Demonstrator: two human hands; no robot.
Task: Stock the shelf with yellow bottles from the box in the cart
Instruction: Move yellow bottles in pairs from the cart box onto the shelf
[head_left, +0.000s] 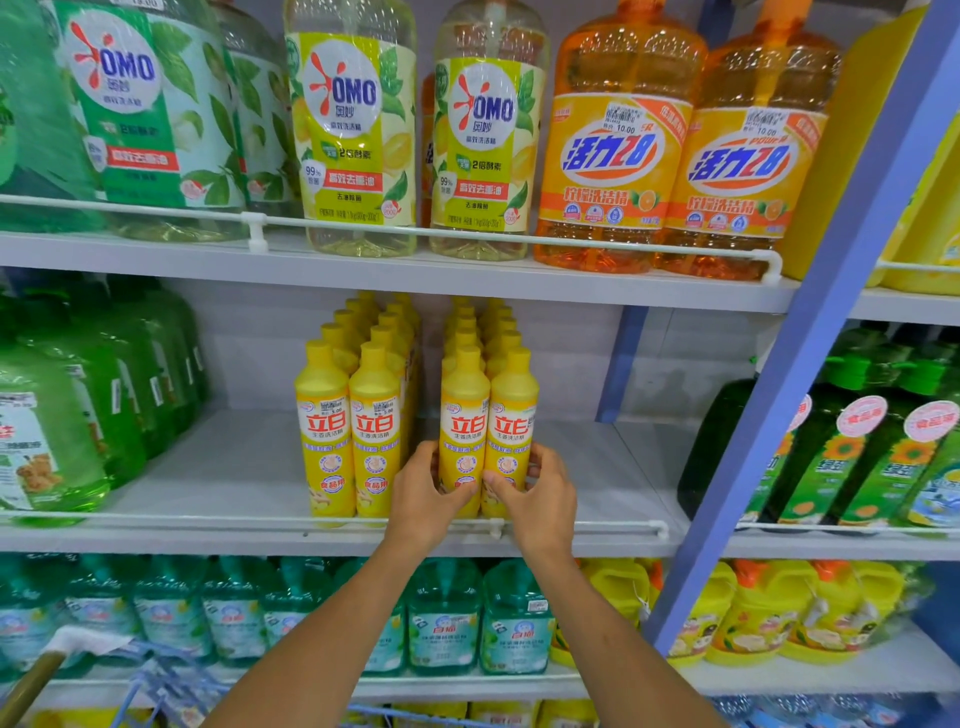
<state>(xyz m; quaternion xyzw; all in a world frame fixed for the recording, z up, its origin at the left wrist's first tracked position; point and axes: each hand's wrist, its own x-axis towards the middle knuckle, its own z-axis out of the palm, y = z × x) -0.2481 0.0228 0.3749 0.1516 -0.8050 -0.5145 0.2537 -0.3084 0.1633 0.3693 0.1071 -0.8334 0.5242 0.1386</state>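
left hand (422, 493) wrapped on left front yellow bottle (464, 431) | right hand (540, 499) clasping its neighbour (511, 431), touching | both upright, just beyond fingers, behind shelf rail (597, 526) | gap leftward to next rows (350, 431) | grip firmness unclear, maybe just nudging

Yellow bottles (464, 426) — red-lettered white labels — on a white shelf (234, 467).

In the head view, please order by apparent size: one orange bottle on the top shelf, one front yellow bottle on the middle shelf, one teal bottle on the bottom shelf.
1. Orange bottle, clearly largest.
2. Yellow bottle.
3. Teal bottle, partly hidden by the shelf edge, so its rank against yellow is unsure.
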